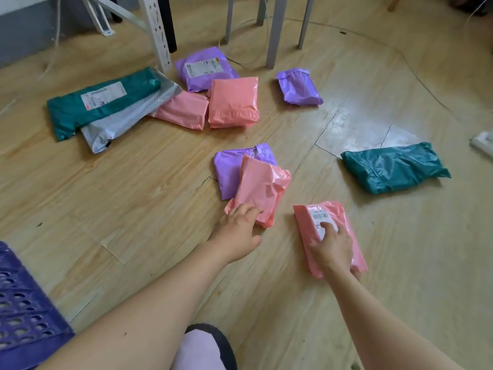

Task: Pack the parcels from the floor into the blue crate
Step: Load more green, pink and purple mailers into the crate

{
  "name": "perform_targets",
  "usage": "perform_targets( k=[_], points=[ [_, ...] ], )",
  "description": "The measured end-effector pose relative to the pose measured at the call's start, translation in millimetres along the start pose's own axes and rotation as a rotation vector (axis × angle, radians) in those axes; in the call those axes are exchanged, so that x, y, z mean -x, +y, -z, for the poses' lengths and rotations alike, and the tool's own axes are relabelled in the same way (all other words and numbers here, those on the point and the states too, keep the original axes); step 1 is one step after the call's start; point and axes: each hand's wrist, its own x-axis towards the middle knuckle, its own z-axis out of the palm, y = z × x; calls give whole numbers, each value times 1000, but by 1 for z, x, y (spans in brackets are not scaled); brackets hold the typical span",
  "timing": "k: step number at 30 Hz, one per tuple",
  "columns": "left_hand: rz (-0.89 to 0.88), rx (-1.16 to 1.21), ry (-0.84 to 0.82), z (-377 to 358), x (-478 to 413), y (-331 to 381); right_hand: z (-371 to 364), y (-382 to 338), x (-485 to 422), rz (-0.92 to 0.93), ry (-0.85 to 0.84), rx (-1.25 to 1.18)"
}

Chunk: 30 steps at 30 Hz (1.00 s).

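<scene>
Blue crate (24, 303) only partly in view

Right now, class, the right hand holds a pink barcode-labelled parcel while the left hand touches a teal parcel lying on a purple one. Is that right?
Not quite. The head view shows the left hand touching a pink parcel, not a teal one. The rest stands: it lies on a purple parcel, and the right hand holds the pink barcode-labelled parcel.
</scene>
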Motion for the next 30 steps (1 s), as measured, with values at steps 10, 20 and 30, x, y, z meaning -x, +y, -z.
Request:
perform_targets(
  k=[10,20,30],
  points=[
    [71,60,-49,-15,0,-10,-25,32,-6,-119,-235,66],
    [104,36,-45,7,18,-12,-25,31,23,-94,-169,-53],
    [205,285,29,48,46,5,26,-24,64,148,-37,-151]
  ],
)
